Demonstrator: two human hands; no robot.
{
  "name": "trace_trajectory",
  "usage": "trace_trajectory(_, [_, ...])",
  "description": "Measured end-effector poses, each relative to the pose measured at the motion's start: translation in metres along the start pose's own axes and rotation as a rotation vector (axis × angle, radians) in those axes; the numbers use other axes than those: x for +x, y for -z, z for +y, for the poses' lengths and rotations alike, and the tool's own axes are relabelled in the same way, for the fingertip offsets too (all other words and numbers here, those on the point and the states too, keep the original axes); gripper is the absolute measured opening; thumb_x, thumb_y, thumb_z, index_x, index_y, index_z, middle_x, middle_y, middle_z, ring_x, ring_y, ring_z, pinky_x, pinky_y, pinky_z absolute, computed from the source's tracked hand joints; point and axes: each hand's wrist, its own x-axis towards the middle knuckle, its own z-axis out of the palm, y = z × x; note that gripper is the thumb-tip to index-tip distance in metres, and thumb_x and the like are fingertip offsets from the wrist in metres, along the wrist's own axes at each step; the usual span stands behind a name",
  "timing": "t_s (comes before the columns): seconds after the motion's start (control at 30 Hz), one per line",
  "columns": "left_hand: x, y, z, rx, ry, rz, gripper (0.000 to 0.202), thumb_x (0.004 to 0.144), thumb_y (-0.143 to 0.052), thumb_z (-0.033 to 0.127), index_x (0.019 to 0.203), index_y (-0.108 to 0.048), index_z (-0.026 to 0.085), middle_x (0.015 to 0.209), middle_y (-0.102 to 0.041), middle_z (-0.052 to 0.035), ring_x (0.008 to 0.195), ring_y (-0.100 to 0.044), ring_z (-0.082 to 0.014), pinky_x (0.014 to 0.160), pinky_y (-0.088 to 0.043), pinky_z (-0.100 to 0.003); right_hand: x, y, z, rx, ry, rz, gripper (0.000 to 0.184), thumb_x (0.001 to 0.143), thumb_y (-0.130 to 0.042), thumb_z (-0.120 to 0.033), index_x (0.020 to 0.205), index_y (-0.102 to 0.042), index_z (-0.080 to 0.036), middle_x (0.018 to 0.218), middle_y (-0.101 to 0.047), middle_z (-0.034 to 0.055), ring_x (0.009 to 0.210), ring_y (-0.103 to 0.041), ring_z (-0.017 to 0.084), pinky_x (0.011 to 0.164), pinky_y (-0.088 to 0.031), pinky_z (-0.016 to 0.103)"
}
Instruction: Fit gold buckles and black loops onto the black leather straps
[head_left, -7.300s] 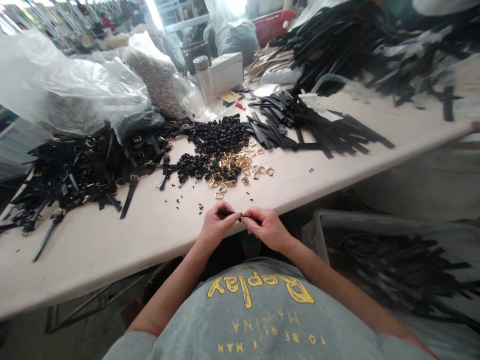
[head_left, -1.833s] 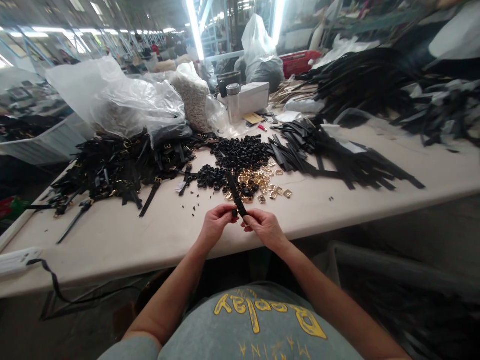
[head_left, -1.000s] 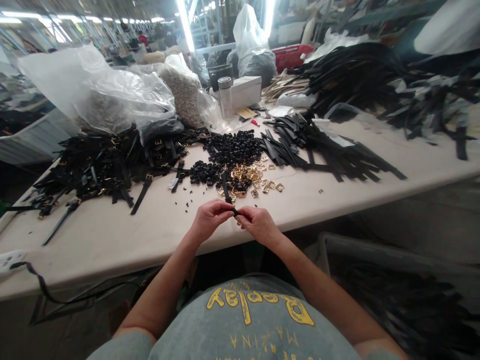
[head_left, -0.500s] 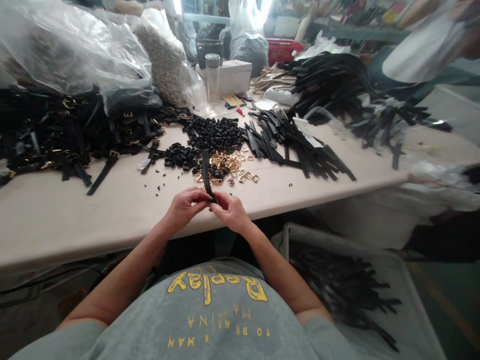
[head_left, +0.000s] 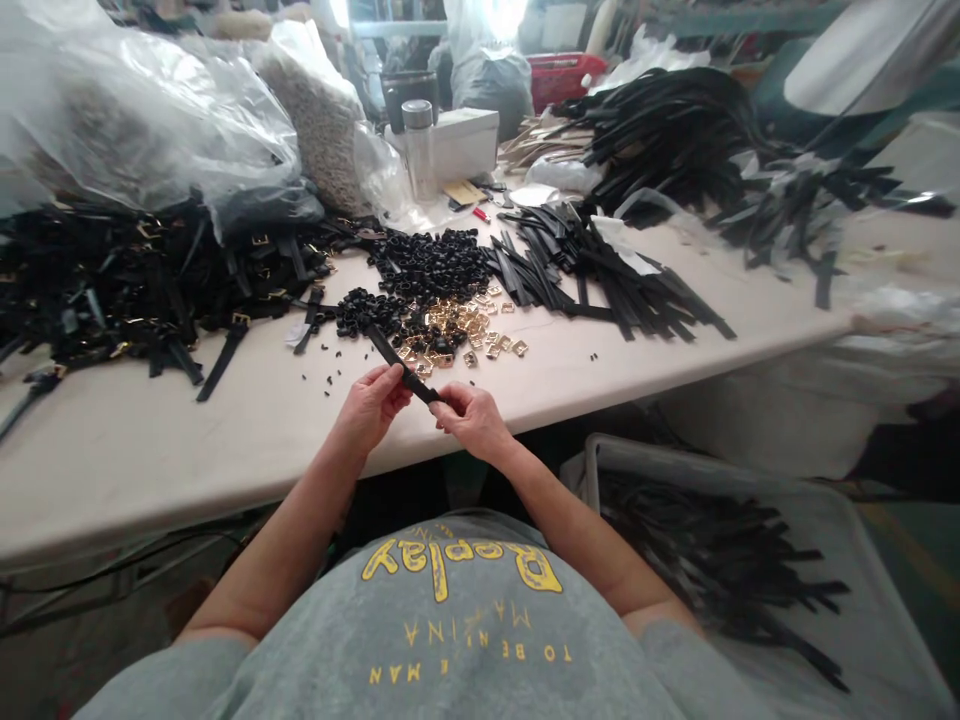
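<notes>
A short black strap (head_left: 395, 360) is held over the table's front edge, pointing up and to the left. My left hand (head_left: 369, 408) pinches its middle. My right hand (head_left: 471, 418) pinches its near end. Just beyond the hands lie a heap of small gold buckles (head_left: 457, 330) and two heaps of small black loops (head_left: 429, 265). Loose black straps (head_left: 600, 280) fan out to the right of these.
A large pile of black straps fitted with gold buckles (head_left: 127, 290) covers the table's left. Clear plastic bags (head_left: 150, 120), a metal flask (head_left: 418, 150) and a white box (head_left: 465, 140) stand behind. A grey bin holding black straps (head_left: 720, 560) sits at my lower right.
The strap has tilted from nearly upright to slanting left. My left hand has slid up to its middle while my right keeps the near end. The view has shifted slightly.
</notes>
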Motion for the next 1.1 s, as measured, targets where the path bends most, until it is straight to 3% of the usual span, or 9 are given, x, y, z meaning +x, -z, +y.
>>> trace_trajectory(0.13, [-0.004, 0.001, -0.009, 0.038, 0.031, -0.018, 0.031, 0.054, -0.088, 0.030, 0.073, -0.070, 0.015, 0.071, -0.070, -0.0002, 0.059, -0.060, -0.0075, 0.060, -0.049, -0.019, 0.002, 0.001, -0.004, -0.095, 0.012, 0.012, 0.016, 0.083, -0.057, -0.031, 0.076, -0.062, -0.018, 0.058, -0.059, -0.0033, 0.052, -0.050, 0.009, 0.053, -0.037, 0.020])
trace_trajectory(0.27, [-0.007, 0.002, -0.015, 0.109, 0.008, -0.032, 0.032, 0.055, -0.086, 0.032, 0.081, -0.074, 0.016, 0.075, -0.070, -0.0019, 0.061, -0.059, -0.0092, 0.059, -0.048, -0.022, 0.004, 0.005, -0.008, -0.209, 0.021, -0.011, 0.014, 0.081, -0.060, -0.029, 0.075, -0.065, -0.018, 0.057, -0.056, -0.0042, 0.052, -0.046, 0.008, 0.052, -0.033, 0.020])
trace_trajectory(0.37, [-0.006, 0.003, -0.012, 0.225, -0.018, -0.106, 0.033, 0.060, -0.083, 0.035, 0.086, -0.076, 0.016, 0.076, -0.069, -0.0030, 0.059, -0.056, -0.0093, 0.058, -0.045, -0.023, 0.005, 0.009, -0.010, -0.232, 0.023, -0.039, 0.011, 0.080, -0.061, -0.028, 0.077, -0.067, -0.018, 0.056, -0.054, -0.0047, 0.051, -0.044, 0.008, 0.051, -0.032, 0.020])
trace_trajectory(0.6, [-0.002, 0.007, -0.008, 0.324, 0.088, -0.368, 0.035, 0.070, -0.076, 0.047, 0.088, -0.075, 0.016, 0.061, -0.057, 0.0004, 0.053, -0.046, -0.0079, 0.050, -0.036, -0.020, 0.008, 0.015, -0.010, 0.124, -0.192, -0.188, 0.018, 0.077, -0.063, -0.033, 0.074, -0.063, -0.015, 0.053, -0.054, -0.0050, 0.046, -0.047, 0.007, 0.046, -0.038, 0.019])
trace_trajectory(0.8, [-0.001, 0.009, -0.008, 0.294, 0.089, -0.401, 0.032, 0.071, -0.076, 0.046, 0.082, -0.071, 0.017, 0.063, -0.053, 0.0010, 0.053, -0.045, -0.0083, 0.049, -0.036, -0.020, 0.007, 0.015, -0.012, 0.245, -0.241, -0.137, 0.022, 0.070, -0.069, -0.035, 0.075, -0.060, -0.016, 0.051, -0.053, -0.0066, 0.044, -0.046, 0.006, 0.043, -0.035, 0.018])
trace_trajectory(0.9, [-0.002, 0.006, -0.009, 0.292, 0.088, -0.342, 0.032, 0.069, -0.077, 0.046, 0.080, -0.070, 0.017, 0.065, -0.056, 0.0005, 0.053, -0.047, -0.0077, 0.049, -0.038, -0.019, 0.007, 0.013, -0.010, 0.234, -0.224, -0.124, 0.021, 0.068, -0.070, -0.034, 0.073, -0.059, -0.016, 0.050, -0.051, -0.0076, 0.042, -0.043, 0.005, 0.043, -0.034, 0.018])
trace_trajectory(1.1, [0.000, 0.000, -0.021, 0.171, 0.033, -0.031, 0.039, 0.058, -0.084, 0.045, 0.075, -0.068, 0.015, 0.064, -0.060, 0.0008, 0.052, -0.051, -0.0075, 0.049, -0.039, -0.019, 0.010, 0.010, -0.003, 0.197, -0.238, -0.070, 0.020, 0.070, -0.067, -0.034, 0.070, -0.057, -0.017, 0.048, -0.049, -0.0080, 0.042, -0.041, 0.006, 0.043, -0.032, 0.018])
